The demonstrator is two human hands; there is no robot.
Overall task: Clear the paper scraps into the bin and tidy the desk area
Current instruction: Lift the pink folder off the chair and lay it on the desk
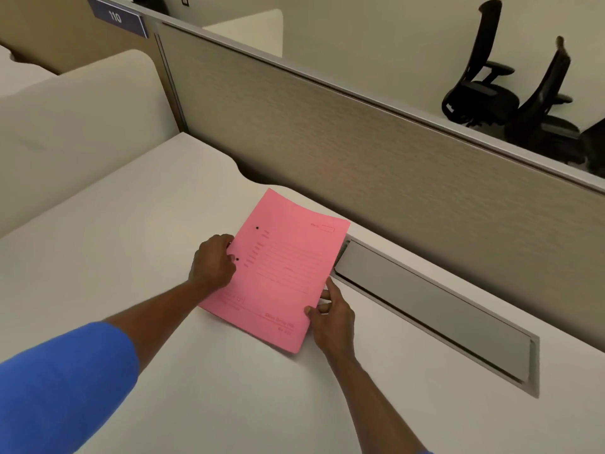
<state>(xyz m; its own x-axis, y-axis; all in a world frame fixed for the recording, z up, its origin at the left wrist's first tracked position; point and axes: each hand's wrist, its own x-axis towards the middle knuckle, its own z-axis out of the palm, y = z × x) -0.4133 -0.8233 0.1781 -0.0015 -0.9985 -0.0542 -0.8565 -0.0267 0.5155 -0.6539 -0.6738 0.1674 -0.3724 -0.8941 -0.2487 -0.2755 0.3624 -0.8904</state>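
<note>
Pink folder (281, 270) flat on white desk (131, 244), held at both side edges.

Left hand (211, 262) knuckles-up, fingers curled and pinching the punched-hole edge; right hand (332, 317) at the opposite edge, fingers loosely spread, thumb and fingertips against the paper. Both forearms extended forward, blue sleeve (62, 385) on the left. Just beside: grey cable flap (432, 309), partition panel (360, 132) behind.

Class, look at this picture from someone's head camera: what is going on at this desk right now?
A person in blue sleeves is handling a pink file folder lying on a white desk. The left hand presses on the edge with the punched holes, while the right hand pinches the opposite lower edge. The folder's far end curls up slightly near a closed grey cable-tray lid. No scraps or bin are in view.
</note>
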